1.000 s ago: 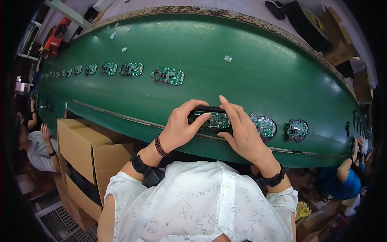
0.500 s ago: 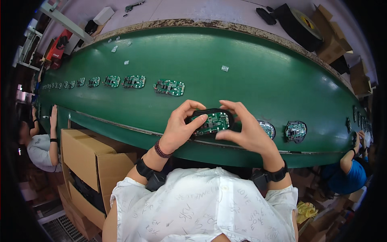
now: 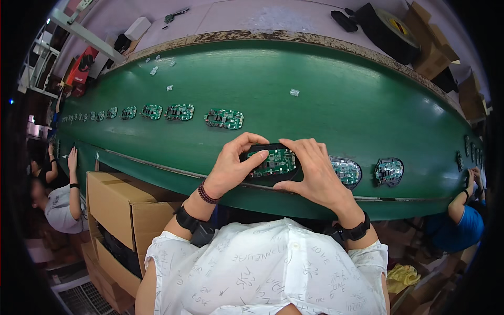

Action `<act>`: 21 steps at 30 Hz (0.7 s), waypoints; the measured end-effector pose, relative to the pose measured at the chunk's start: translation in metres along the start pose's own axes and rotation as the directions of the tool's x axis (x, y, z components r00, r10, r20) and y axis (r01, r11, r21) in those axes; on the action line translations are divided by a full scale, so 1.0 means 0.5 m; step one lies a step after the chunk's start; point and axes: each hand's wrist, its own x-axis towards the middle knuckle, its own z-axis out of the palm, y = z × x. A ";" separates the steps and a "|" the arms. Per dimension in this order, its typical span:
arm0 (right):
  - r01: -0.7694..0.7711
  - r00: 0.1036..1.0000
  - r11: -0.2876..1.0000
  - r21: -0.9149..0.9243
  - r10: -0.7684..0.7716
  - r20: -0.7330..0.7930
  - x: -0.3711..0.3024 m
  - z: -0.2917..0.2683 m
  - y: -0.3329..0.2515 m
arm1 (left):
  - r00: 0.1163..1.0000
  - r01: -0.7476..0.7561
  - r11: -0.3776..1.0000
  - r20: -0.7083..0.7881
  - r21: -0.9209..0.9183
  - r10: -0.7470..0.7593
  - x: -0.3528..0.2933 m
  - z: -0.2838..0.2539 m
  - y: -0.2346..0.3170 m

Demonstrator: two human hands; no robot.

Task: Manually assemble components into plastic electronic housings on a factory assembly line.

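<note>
Between my hands, over the near edge of the green belt, is a green circuit board sitting in a black oval plastic shell. My left hand grips its left side, thumb pressed on the board and fingers along the far rim. My right hand is closed around the right end, with thumb at the near rim and fingers at the far one. Just right of my right hand lies a shell with a board in it, partly covered by that hand. Another such shell with a board rests farther right.
A row of bare circuit boards stretches left along the belt. Small clear plastic pieces lie on it. A cardboard box stands at the near left. Co-workers sit at both ends, one in a blue sleeve.
My right hand has closed in from apart onto the right end of the shell. The left hand keeps its grip. The view has shifted slightly.
</note>
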 end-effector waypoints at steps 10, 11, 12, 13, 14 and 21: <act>-0.043 0.982 0.866 0.498 0.129 -0.141 -0.007 -0.003 -0.014 | 0.785 -0.588 0.675 0.113 0.446 0.610 -0.028 0.016 0.025; -0.044 0.981 0.867 0.496 0.130 -0.141 -0.007 -0.003 -0.012 | 0.784 -0.590 0.675 0.113 0.443 0.611 -0.028 0.015 0.028; 0.108 0.975 0.897 0.429 -0.011 -0.222 -0.007 0.000 -0.009 | 0.657 -0.703 0.505 0.187 0.500 0.730 -0.030 0.010 0.029; 0.256 0.944 0.901 0.350 -0.155 -0.291 -0.006 0.001 -0.008 | 0.511 -0.783 0.311 0.271 0.539 0.816 -0.032 0.007 0.030; 0.300 0.929 0.893 0.335 -0.194 -0.316 -0.005 0.002 -0.010 | 0.474 -0.797 0.267 0.288 0.541 0.832 -0.035 0.006 0.028; 0.341 0.926 0.911 0.232 -0.283 -0.249 -0.002 -0.011 -0.034 | 0.396 -0.830 0.141 0.392 0.540 0.830 -0.055 -0.013 0.028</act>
